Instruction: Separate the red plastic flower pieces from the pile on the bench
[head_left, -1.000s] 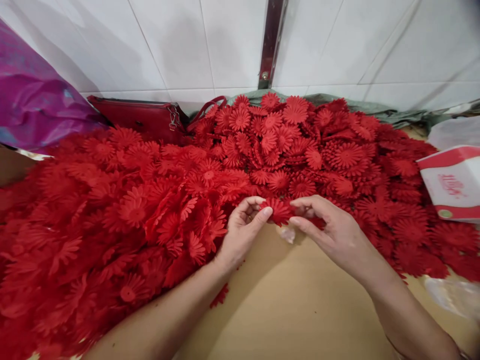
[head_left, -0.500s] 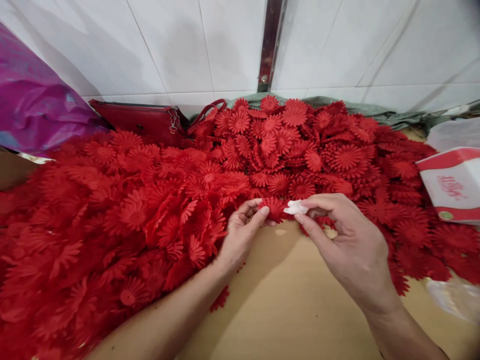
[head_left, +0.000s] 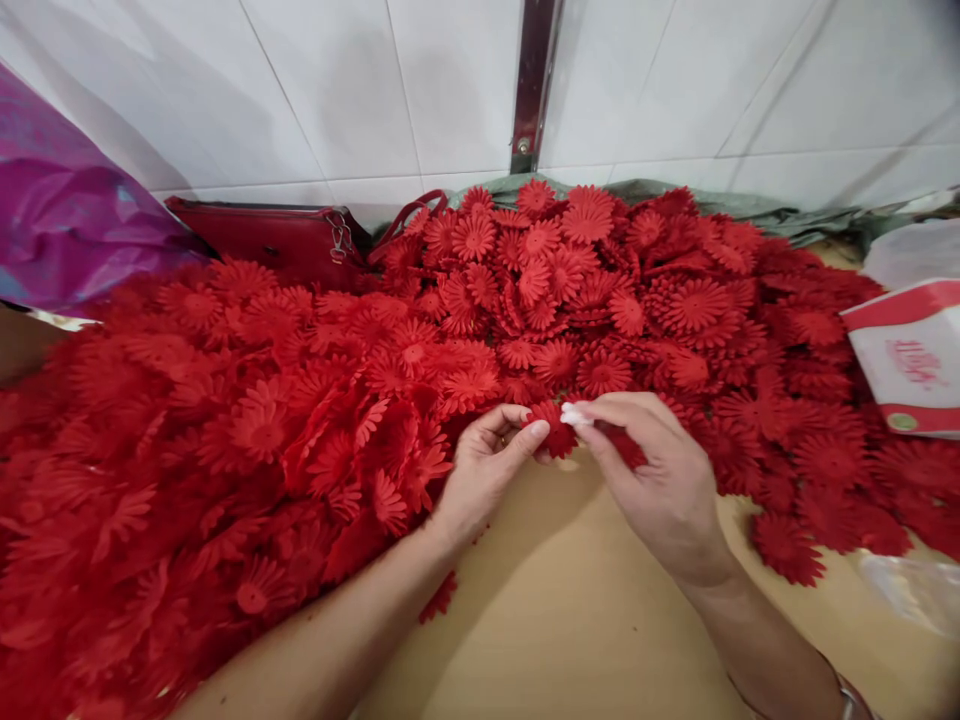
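Observation:
Pinched between thumb and fingers of my left hand [head_left: 491, 455] is a red artificial flower [head_left: 551, 432] with narrow petals. My right hand [head_left: 656, 465] is closed on a small white piece [head_left: 576, 413], whose exact kind I cannot make out. The white piece is right at the flower's upper right edge; whether they touch is hard to tell. Both hands are above the tabletop, at the near edge of a large heap of similar red flowers [head_left: 337, 370]. Fingertips of my right hand partly cover the white piece.
Behind the heap lies a dark red purse [head_left: 255, 240] against the white tiled wall [head_left: 450, 90]. Purple plastic [head_left: 75, 200] is at the left. A red and white box [head_left: 911, 355] stands at the right, with clear plastic [head_left: 911, 590] below it. Tan tabletop [head_left: 555, 620] shows in front.
My right hand has moved left, bringing the white piece to the flower's edge. My left hand keeps hold of the flower, nearly in place.

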